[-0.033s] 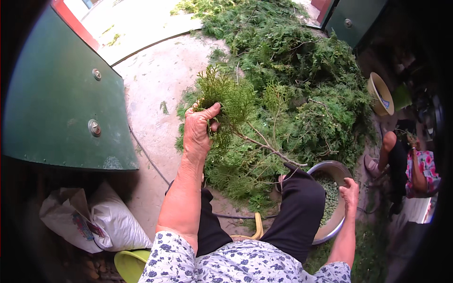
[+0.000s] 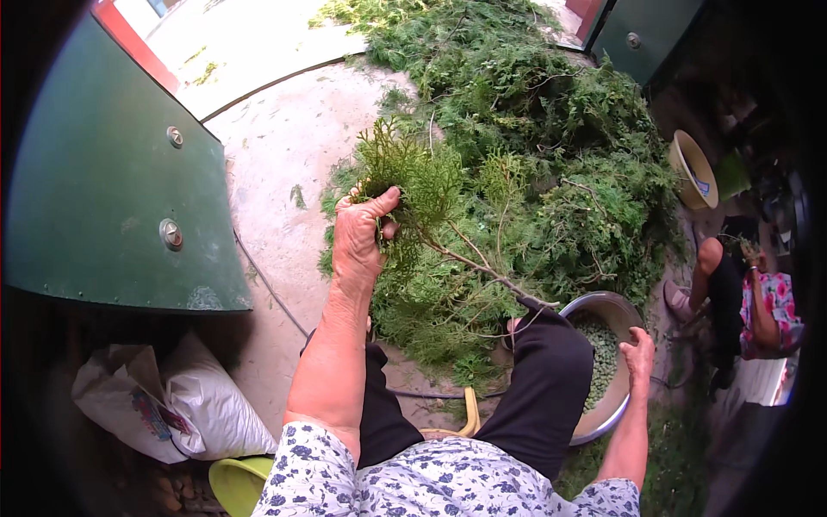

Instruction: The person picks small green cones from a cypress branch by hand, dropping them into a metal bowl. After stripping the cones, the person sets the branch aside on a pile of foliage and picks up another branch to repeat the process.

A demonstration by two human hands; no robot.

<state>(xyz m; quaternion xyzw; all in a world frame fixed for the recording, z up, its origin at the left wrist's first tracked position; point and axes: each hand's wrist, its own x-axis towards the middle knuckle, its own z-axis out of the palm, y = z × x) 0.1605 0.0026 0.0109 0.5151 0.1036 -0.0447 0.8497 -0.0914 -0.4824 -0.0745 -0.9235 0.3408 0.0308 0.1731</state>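
Note:
My left hand (image 2: pixel 365 226) is closed round the leafy end of a green conifer branch (image 2: pixel 424 179), thumb pressed over the foliage. The branch's bare brown stem slants down to the right, its end near my right knee. Beside that knee stands a wide metal basin (image 2: pixel 613 405), partly full of small pale green cones (image 2: pixel 604 369). My right hand (image 2: pixel 637 353) is over the basin's right edge, fingers loosely bent and apart, with nothing visible in them. A large heap of cut conifer branches (image 2: pixel 551 172) lies in front of me.
A green metal door (image 2: pixel 121 172) stands at the left, with white sacks (image 2: pixel 211 405) and a yellow-green basin (image 2: pixel 237 484) below it. A cable (image 2: pixel 271 289) crosses the floor. At the right, another person (image 2: pixel 762 310) sits near a cream basin (image 2: pixel 692 172).

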